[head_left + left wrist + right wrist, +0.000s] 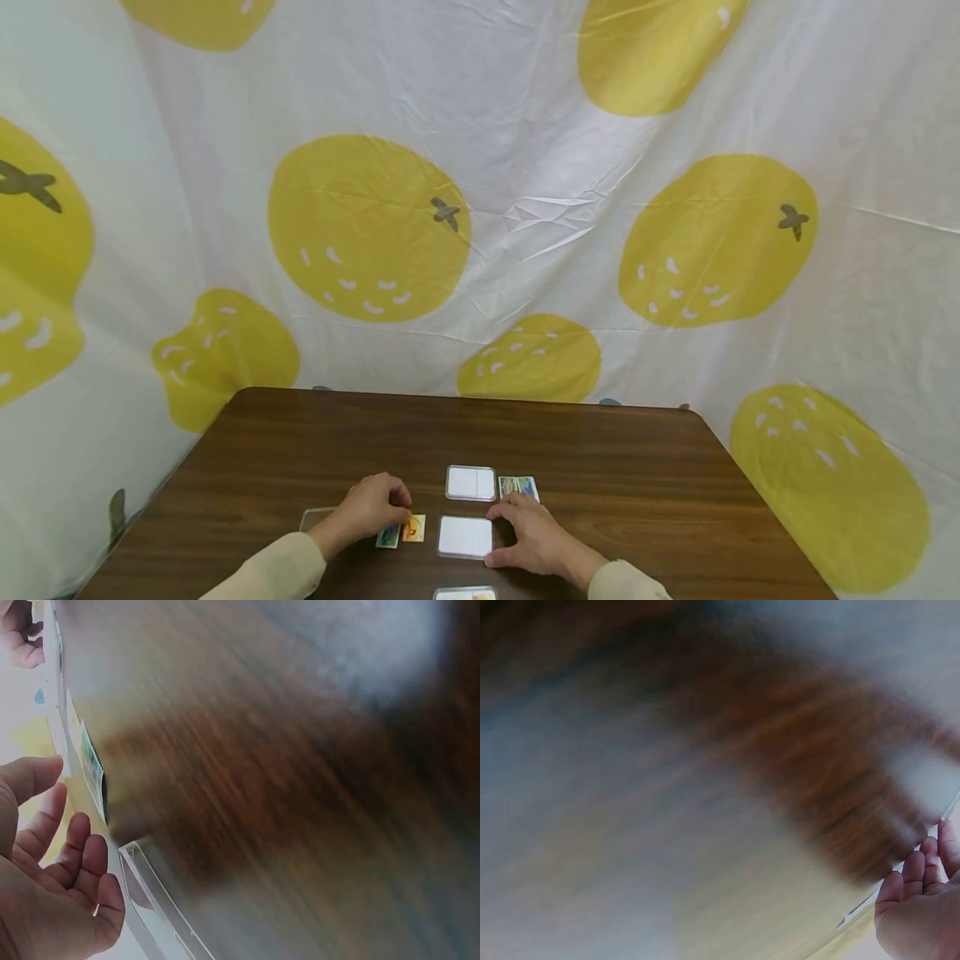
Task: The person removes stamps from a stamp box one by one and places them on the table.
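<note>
The middle case, set on the brown table between the hands, is gripped along its right edge by the right hand, while the left hand is held with bent fingers at the orange card, and whether that card is pinched cannot be told. A green-blue card and a clear case are partly covered by the left hand and forearm, and paired cards by the right hand; the upper case is left uncovered, and the lower case is cut off by the frame.
</note>
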A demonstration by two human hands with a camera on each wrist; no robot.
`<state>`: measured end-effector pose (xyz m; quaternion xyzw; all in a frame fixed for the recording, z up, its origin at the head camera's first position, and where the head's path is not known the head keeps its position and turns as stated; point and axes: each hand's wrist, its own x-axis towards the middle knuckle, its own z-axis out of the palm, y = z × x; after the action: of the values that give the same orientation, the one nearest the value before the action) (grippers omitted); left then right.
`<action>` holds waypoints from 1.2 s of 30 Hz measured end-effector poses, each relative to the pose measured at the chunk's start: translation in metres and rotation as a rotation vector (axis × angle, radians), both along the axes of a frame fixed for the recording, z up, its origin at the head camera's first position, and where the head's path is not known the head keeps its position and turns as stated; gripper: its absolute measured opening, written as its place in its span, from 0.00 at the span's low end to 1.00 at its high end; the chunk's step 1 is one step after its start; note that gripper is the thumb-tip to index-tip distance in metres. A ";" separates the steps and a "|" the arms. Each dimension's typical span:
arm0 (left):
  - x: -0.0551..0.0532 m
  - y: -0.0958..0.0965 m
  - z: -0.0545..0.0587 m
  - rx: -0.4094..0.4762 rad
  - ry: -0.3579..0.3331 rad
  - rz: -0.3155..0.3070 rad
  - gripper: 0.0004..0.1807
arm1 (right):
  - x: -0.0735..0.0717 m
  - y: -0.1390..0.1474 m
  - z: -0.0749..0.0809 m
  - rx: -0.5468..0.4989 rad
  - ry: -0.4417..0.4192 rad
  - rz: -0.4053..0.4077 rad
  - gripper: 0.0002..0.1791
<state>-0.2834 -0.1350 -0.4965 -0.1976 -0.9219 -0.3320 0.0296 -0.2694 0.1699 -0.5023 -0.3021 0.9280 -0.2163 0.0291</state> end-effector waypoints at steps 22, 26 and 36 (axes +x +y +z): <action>-0.004 -0.023 0.010 0.103 -0.068 0.015 0.09 | 0.001 0.000 0.001 0.001 -0.029 -0.010 0.31; -0.004 -0.032 0.007 0.115 -0.063 0.004 0.09 | 0.001 0.000 0.001 0.001 -0.027 -0.014 0.31; 0.003 -0.069 0.003 0.127 -0.080 -0.002 0.15 | 0.002 0.000 0.001 0.005 -0.031 -0.018 0.31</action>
<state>-0.2808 -0.2036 -0.4937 -0.1829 -0.8991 -0.3976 0.0046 -0.2678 0.1695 -0.5015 -0.2902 0.9306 -0.2190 0.0420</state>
